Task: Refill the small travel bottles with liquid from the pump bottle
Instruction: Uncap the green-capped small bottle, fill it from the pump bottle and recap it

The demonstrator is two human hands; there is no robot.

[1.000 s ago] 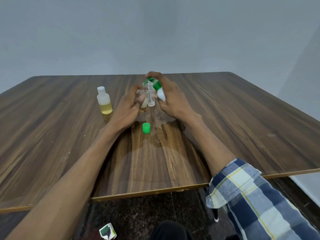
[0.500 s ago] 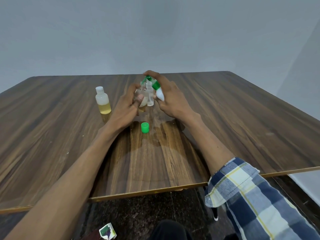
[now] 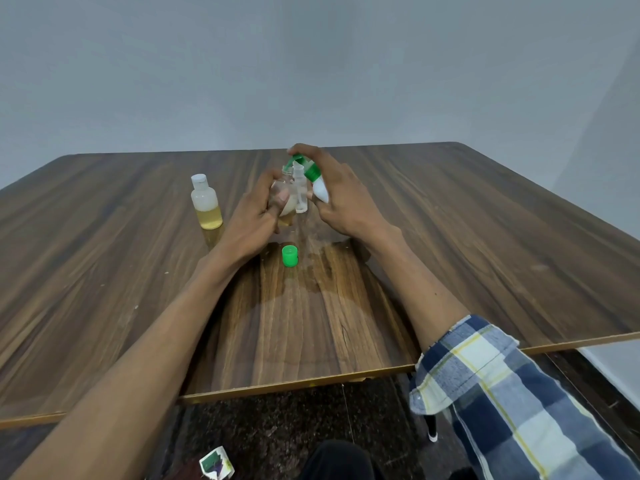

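My left hand [image 3: 258, 211] grips a small clear travel bottle [image 3: 284, 199], open at the top and tilted toward the middle of the table. My right hand [image 3: 341, 199] holds the white pump bottle [image 3: 320, 190] with its green pump head [image 3: 304, 166], a finger lying over the top of the pump. The pump nozzle points at the small bottle's mouth. Another thin clear bottle [image 3: 300, 195] stands between the two hands. A loose green cap [image 3: 289, 256] lies on the table just in front of the hands.
A capped travel bottle [image 3: 206, 204] with yellow liquid stands left of my left hand. The wooden table [image 3: 485, 237] has a wet patch near the cap. A small printed carton [image 3: 216, 464] lies on the dark floor below the table's front edge.
Both hands and the bottles have stayed in nearly the same place; only a slight shift of the view shows.
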